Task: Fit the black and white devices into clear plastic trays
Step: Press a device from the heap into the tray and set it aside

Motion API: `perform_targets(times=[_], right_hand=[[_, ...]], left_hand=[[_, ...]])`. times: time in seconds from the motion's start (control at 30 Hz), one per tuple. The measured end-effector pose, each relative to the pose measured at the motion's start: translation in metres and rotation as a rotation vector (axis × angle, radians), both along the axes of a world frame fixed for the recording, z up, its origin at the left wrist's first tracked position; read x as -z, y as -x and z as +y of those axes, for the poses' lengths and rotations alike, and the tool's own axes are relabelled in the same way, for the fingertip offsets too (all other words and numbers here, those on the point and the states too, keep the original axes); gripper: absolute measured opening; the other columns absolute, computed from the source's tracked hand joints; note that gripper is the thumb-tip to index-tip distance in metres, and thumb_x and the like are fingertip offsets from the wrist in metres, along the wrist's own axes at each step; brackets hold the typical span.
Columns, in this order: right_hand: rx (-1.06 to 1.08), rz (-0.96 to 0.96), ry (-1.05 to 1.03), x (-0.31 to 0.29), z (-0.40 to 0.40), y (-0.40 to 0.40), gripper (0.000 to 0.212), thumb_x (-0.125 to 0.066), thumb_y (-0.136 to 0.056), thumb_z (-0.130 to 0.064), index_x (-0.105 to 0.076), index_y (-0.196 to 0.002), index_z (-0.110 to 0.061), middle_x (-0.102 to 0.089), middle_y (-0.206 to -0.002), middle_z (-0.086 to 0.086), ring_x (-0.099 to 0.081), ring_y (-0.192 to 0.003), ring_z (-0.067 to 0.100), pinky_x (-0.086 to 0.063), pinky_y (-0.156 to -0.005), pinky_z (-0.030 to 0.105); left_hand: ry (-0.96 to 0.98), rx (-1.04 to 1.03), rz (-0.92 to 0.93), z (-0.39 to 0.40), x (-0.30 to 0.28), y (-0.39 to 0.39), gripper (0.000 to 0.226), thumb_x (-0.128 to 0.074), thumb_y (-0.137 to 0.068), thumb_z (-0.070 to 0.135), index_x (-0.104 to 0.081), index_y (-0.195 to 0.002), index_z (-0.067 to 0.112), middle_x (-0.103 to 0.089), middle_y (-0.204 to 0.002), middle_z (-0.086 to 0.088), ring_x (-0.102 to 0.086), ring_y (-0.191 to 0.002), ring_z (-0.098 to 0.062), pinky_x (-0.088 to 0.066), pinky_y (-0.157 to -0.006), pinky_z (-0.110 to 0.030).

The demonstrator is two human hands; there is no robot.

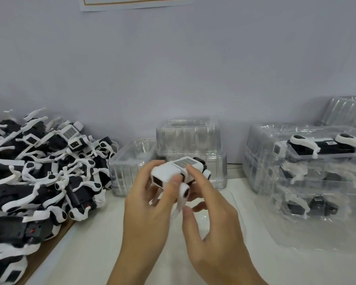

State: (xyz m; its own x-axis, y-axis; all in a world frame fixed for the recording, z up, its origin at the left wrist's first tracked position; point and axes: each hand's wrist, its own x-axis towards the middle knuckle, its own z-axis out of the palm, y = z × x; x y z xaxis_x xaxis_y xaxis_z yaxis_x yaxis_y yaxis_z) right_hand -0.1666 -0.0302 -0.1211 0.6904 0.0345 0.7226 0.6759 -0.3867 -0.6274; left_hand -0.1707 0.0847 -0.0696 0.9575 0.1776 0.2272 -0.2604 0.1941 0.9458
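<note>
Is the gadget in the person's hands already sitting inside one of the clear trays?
No, both hands hold the black and white device in the air, in front of the empty clear trays.

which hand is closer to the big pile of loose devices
Left. The left hand grips the held device on the side facing the pile of devices, with bare table between them. The right hand holds the device's far side, farther from the pile.
</note>
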Motion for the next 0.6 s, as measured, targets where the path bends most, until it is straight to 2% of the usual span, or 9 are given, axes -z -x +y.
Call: perform_targets(times=[0.07, 0.17, 0.23, 0.3, 0.33, 0.4, 0.47, 0.53, 0.6], right_hand=[[0.078, -0.042, -0.025, 0.000, -0.004, -0.003, 0.056, -0.055, -0.090, -0.018, -0.046, -0.143, -0.033, -0.059, -0.108, -0.020, -0.060, -0.103, 0.008, -0.043, -0.083, 0.009], [0.248, -0.112, 0.048, -0.003, -0.010, -0.005, 0.056, -0.060, -0.086, -0.014, -0.051, -0.139, -0.031, -0.048, -0.116, -0.016, -0.051, -0.111, 0.007, -0.038, -0.092, 0.011], [0.301, -0.114, 0.067, -0.004, -0.014, -0.007, 0.057, -0.063, -0.085, -0.020, -0.051, -0.139, -0.034, -0.042, -0.129, -0.014, -0.044, -0.122, 0.010, -0.041, -0.100, 0.026], [0.280, -0.083, 0.093, -0.005, -0.016, -0.007, 0.059, -0.064, -0.085, -0.027, -0.047, -0.141, -0.038, -0.039, -0.141, -0.015, -0.038, -0.133, 0.010, -0.041, -0.103, 0.041], [0.252, -0.070, 0.098, -0.006, -0.017, -0.008, 0.060, -0.065, -0.086, -0.029, -0.045, -0.141, -0.041, -0.039, -0.143, -0.017, -0.037, -0.134, 0.007, -0.040, -0.104, 0.040], [0.206, -0.057, 0.071, -0.007, -0.022, -0.009, 0.056, -0.070, -0.086, -0.028, -0.047, -0.134, -0.042, -0.045, -0.138, -0.020, -0.043, -0.129, 0.000, -0.041, -0.101, 0.023], [0.202, -0.044, 0.045, -0.007, -0.027, -0.012, 0.051, -0.079, -0.083, -0.021, -0.055, -0.124, -0.038, -0.052, -0.125, -0.022, -0.049, -0.116, -0.006, -0.040, -0.092, 0.007], [0.216, -0.005, 0.039, -0.006, -0.031, -0.014, 0.048, -0.083, -0.078, -0.017, -0.061, -0.117, -0.037, -0.056, -0.114, -0.024, -0.054, -0.106, -0.005, -0.041, -0.085, 0.005], [0.232, 0.036, 0.013, -0.004, -0.035, -0.017, 0.047, -0.083, -0.077, -0.016, -0.064, -0.114, -0.038, -0.057, -0.110, -0.027, -0.055, -0.102, -0.004, -0.045, -0.081, 0.009]], left_hand=[[0.039, -0.016, -0.031, 0.005, 0.002, -0.004, 0.098, -0.065, -0.054, 0.065, -0.059, -0.126, 0.000, -0.061, -0.121, -0.032, -0.061, -0.112, -0.048, -0.050, -0.097, -0.057], [0.076, -0.069, -0.006, 0.011, 0.011, -0.009, 0.081, -0.063, -0.078, 0.060, -0.056, -0.126, -0.004, -0.058, -0.117, -0.038, -0.060, -0.108, -0.054, -0.047, -0.096, -0.067], [0.102, -0.084, 0.027, 0.014, 0.020, -0.014, 0.065, -0.059, -0.094, 0.053, -0.059, -0.119, -0.007, -0.062, -0.108, -0.037, -0.063, -0.103, -0.053, -0.051, -0.092, -0.063], [0.095, -0.045, 0.080, 0.016, 0.026, -0.018, 0.059, -0.049, -0.099, 0.052, -0.065, -0.112, -0.003, -0.069, -0.101, -0.029, -0.067, -0.099, -0.048, -0.055, -0.084, -0.052], [0.102, -0.010, 0.098, 0.016, 0.029, -0.018, 0.059, -0.048, -0.098, 0.055, -0.069, -0.108, 0.001, -0.071, -0.098, -0.025, -0.069, -0.097, -0.044, -0.056, -0.078, -0.046], [0.113, 0.053, 0.114, 0.016, 0.029, -0.016, 0.058, -0.052, -0.090, 0.062, -0.076, -0.097, 0.010, -0.075, -0.094, -0.018, -0.073, -0.093, -0.038, -0.058, -0.067, -0.038], [0.093, 0.093, 0.126, 0.014, 0.026, -0.015, 0.058, -0.056, -0.079, 0.068, -0.079, -0.091, 0.016, -0.076, -0.091, -0.014, -0.074, -0.091, -0.035, -0.059, -0.062, -0.030], [0.068, 0.088, 0.171, 0.012, 0.024, -0.016, 0.061, -0.053, -0.079, 0.068, -0.077, -0.093, 0.014, -0.076, -0.087, -0.015, -0.074, -0.086, -0.036, -0.058, -0.058, -0.031], [0.093, 0.014, 0.226, 0.008, 0.022, -0.019, 0.055, -0.047, -0.091, 0.059, -0.071, -0.098, 0.010, -0.075, -0.082, -0.018, -0.075, -0.074, -0.037, -0.058, -0.051, -0.034]])
